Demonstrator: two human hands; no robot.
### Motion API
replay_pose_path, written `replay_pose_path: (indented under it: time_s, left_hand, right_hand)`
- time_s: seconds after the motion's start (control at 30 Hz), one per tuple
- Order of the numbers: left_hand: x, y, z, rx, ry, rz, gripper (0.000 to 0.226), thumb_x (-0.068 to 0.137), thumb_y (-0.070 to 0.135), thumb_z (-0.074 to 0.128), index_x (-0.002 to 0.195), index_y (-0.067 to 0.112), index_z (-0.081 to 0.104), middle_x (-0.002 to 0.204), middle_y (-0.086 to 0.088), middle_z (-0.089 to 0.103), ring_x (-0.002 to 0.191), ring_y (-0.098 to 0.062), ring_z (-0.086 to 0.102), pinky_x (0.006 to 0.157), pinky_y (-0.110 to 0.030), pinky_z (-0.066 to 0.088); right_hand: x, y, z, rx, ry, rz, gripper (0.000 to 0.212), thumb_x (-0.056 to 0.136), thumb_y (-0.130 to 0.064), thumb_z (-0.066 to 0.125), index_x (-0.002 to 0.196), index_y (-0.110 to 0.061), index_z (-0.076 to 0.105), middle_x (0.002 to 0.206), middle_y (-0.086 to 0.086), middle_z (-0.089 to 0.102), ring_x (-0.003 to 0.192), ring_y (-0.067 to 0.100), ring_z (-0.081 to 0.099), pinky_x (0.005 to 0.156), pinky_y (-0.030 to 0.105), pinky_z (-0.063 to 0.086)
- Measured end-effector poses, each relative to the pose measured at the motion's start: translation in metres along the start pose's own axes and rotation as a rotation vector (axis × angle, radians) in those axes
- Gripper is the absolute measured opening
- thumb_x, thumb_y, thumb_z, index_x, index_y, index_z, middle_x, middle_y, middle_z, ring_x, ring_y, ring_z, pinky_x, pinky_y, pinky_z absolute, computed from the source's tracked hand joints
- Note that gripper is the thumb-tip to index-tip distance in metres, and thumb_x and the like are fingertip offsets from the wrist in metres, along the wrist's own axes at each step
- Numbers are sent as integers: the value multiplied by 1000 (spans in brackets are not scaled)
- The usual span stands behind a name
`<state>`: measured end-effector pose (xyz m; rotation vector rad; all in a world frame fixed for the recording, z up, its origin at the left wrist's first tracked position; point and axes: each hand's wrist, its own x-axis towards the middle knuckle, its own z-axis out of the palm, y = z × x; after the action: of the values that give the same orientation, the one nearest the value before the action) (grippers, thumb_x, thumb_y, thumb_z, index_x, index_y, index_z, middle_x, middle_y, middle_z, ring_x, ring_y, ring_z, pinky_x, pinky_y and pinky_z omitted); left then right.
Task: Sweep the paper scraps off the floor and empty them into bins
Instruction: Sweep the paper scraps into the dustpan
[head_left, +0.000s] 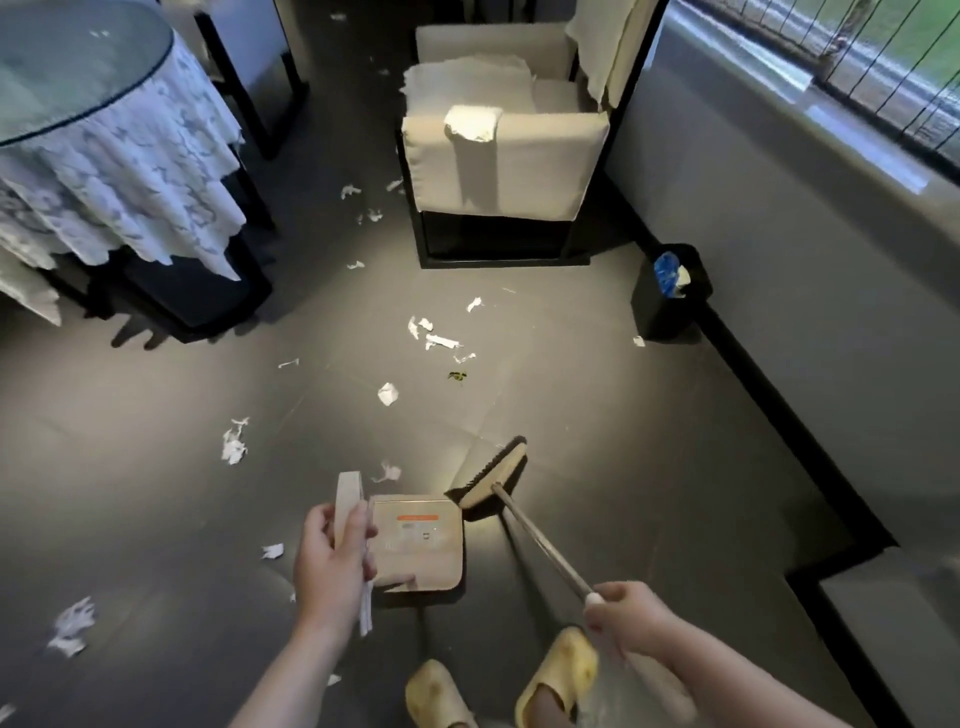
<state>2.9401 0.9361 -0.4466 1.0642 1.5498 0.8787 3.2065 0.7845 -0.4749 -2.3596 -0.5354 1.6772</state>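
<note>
While the left hand (332, 556) grips the upright handle of one dustpan (418, 545) at lower centre and the right hand (623, 618) grips the stick of one broom (493, 475) just beside it, sweeping looks barely begun — the pan appears empty. Paper scraps (434, 338) lie scattered across the dark floor (156, 493) from mid-frame to lower left, roughly fifteen to twenty, too small to count exactly. Next move, I judge: draw the nearest scraps into the pan — one black bin (670, 296) stands at right.

Floor (597, 415) was dark grey tile, lit brightest at centre. Round table (67, 67) with lace cloth stood upper left. Beige armchair (498, 156) stood ahead. Grey wall (805, 291) ran right beneath a window (883, 62).
</note>
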Motion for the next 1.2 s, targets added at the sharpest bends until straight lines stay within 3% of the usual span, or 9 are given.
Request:
replay_pose_path:
  time_s: [0.07, 0.17, 0.33, 0.5, 0.77, 0.9, 1.07, 1.2]
  left_hand:
    - [5, -9, -22, -16, 22, -23, 17, 96, 33, 63, 94, 18, 54, 69, 3, 63, 42, -11, 45, 52, -31, 41]
    - [10, -18, -51, -7, 68, -22, 22, 92, 39, 64, 91, 19, 54, 64, 7, 64, 42, -15, 45, 59, -35, 41]
    - [19, -26, -90, -24, 157, -37, 8, 98, 24, 59, 95, 21, 53, 72, 1, 64, 40, -11, 44, 59, -33, 40]
    - [36, -20, -115, -40, 145, -30, 26, 90, 41, 64, 98, 19, 53, 69, 8, 66, 42, -13, 44, 58, -33, 40]
    - [67, 9, -99, -111, 196, 9, 11, 99, 26, 58, 93, 19, 52, 70, 6, 64, 41, -10, 45, 59, -34, 41]
    - [91, 27, -75, -137, 221, 30, 10, 100, 23, 56, 93, 16, 53, 75, -1, 61, 39, -8, 43, 43, -21, 41]
    - [128, 56, -24, -112, 243, 38, 20, 100, 28, 57, 91, 10, 53, 61, 4, 60, 40, -9, 44, 53, -28, 41]
    - [163, 87, 26, -156, 265, 42, 19, 100, 29, 57, 95, 11, 54, 76, -4, 63, 40, -9, 44, 53, -28, 39]
  right_hand:
    - [-9, 1, 16, 1, 9, 5, 3, 75, -18, 64, 75, -16, 66, 63, 3, 60, 43, 13, 55, 50, 21, 44]
    - [-21, -8, 28, 11, 74, -22, 17, 83, -19, 61, 67, -14, 65, 53, -8, 58, 47, 9, 55, 48, 16, 42]
    - [-29, -44, 36, 133, 115, -32, 20, 87, -2, 56, 68, -8, 61, 47, 5, 50, 30, 13, 44, 33, 16, 35]
    - [-31, -66, 46, 200, 160, -37, 23, 79, -16, 62, 57, -11, 61, 47, 7, 50, 35, 16, 45, 40, 22, 37]
    - [-23, -104, 26, 258, 136, -70, 25, 88, -3, 57, 63, 2, 60, 43, 12, 46, 30, 19, 41, 32, 20, 36]
    - [5, -136, 1, 173, 151, -96, 27, 87, -4, 57, 60, -3, 62, 44, 13, 51, 31, 20, 45, 36, 20, 39]
    - [52, -178, -42, 114, 197, -108, 9, 78, 0, 63, 76, -7, 68, 53, 9, 61, 37, 20, 51, 41, 24, 45]
    - [98, -205, -92, -4, 229, -123, 32, 71, -16, 66, 103, -19, 68, 72, 3, 72, 39, 10, 56, 39, 21, 46]
